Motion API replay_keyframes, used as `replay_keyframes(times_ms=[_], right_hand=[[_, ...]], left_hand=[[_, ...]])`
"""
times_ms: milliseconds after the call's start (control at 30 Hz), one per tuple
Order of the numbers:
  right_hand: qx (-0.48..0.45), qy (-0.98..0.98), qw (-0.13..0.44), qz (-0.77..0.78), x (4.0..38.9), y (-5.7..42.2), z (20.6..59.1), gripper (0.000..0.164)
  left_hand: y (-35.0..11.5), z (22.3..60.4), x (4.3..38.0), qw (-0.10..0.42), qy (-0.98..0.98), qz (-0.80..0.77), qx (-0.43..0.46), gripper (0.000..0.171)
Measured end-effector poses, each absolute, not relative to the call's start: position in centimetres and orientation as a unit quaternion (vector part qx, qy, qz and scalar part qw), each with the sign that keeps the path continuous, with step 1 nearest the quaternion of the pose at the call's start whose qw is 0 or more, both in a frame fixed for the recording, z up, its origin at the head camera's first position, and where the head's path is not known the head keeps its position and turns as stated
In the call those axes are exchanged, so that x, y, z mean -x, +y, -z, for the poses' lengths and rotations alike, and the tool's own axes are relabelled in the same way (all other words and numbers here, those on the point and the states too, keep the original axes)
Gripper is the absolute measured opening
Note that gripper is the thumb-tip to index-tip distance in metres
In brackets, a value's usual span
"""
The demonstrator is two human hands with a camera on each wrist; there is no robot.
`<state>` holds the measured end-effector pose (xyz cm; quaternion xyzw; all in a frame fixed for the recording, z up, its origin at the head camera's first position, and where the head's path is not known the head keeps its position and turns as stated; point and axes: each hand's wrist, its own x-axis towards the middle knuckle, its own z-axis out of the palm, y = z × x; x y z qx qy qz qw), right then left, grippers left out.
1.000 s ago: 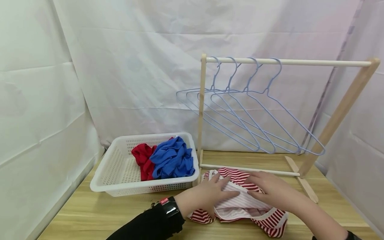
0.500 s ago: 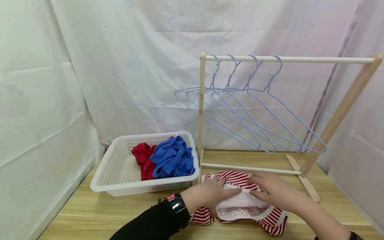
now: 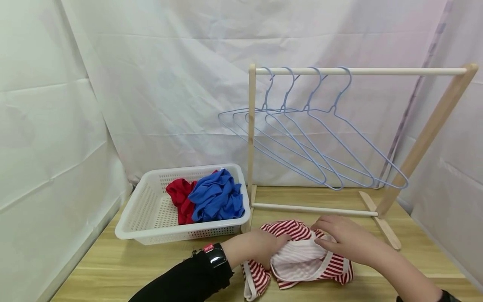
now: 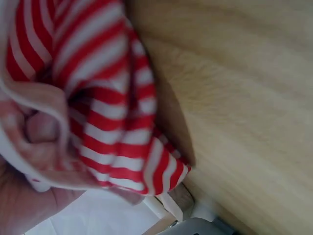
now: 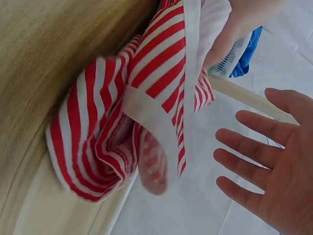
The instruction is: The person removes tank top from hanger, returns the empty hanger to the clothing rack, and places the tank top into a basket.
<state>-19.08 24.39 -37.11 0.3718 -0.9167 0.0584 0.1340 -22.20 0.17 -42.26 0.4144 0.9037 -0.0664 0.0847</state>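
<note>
A red-and-white striped shirt (image 3: 298,262) with white trim lies crumpled on the wooden table in the head view, its pale inner side partly showing. My left hand (image 3: 258,247) grips its left part, fingers curled into the cloth. In the left wrist view the shirt (image 4: 112,107) bunches up, and a fingertip shows inside the trimmed opening. My right hand (image 3: 345,237) is over the shirt's right side. Seen from the right wrist, this hand (image 5: 274,156) has its fingers spread and holds nothing, a little apart from the striped cloth (image 5: 156,83).
A white plastic basket (image 3: 130,218) at the left holds a blue garment (image 3: 219,197) and a red garment (image 3: 183,201). Behind the shirt stands a wooden clothes rack (image 3: 250,126), with several blue hangers (image 3: 347,151) on its rail. White cloth walls (image 3: 170,92) surround the table (image 3: 102,268).
My left hand has gone from spread fingers on the shirt to curled fingers gripping it. The shirt's right end has drawn in leftward. My right hand stays nearly in place.
</note>
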Motion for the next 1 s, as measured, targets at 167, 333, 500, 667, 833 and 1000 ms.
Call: replay_keyframes(times_ms=[167, 333, 500, 667, 833, 1000], right_hand=[[-0.373, -0.915, 0.142, -0.060, 19.1, 24.4, 37.1, 0.021], [-0.373, -0.914, 0.150, -0.058, 18.9, 24.3, 37.1, 0.020], [-0.363, -0.918, 0.152, -0.057, 18.5, 24.4, 36.8, 0.018], [-0.341, -0.924, 0.165, -0.056, 18.0, 24.6, 36.1, 0.020], [-0.334, -0.924, 0.180, -0.052, 17.6, 24.9, 35.6, 0.022], [-0.332, -0.921, 0.198, -0.055, 17.3, 25.2, 35.3, 0.021]], left_hand=[[-0.3, 42.6, 21.8, 0.030, 0.899, 0.090, -0.427, 0.049], [-0.9, 42.7, 21.9, -0.019, 0.906, 0.093, -0.413, 0.022], [-1.6, 42.1, 22.1, -0.074, 0.921, 0.045, -0.380, 0.028], [-2.2, 41.3, 22.0, -0.108, 0.928, -0.048, -0.353, 0.029], [-2.7, 40.5, 21.5, -0.126, 0.928, -0.138, -0.323, 0.027], [-3.1, 39.6, 20.8, -0.144, 0.914, -0.241, -0.293, 0.025]])
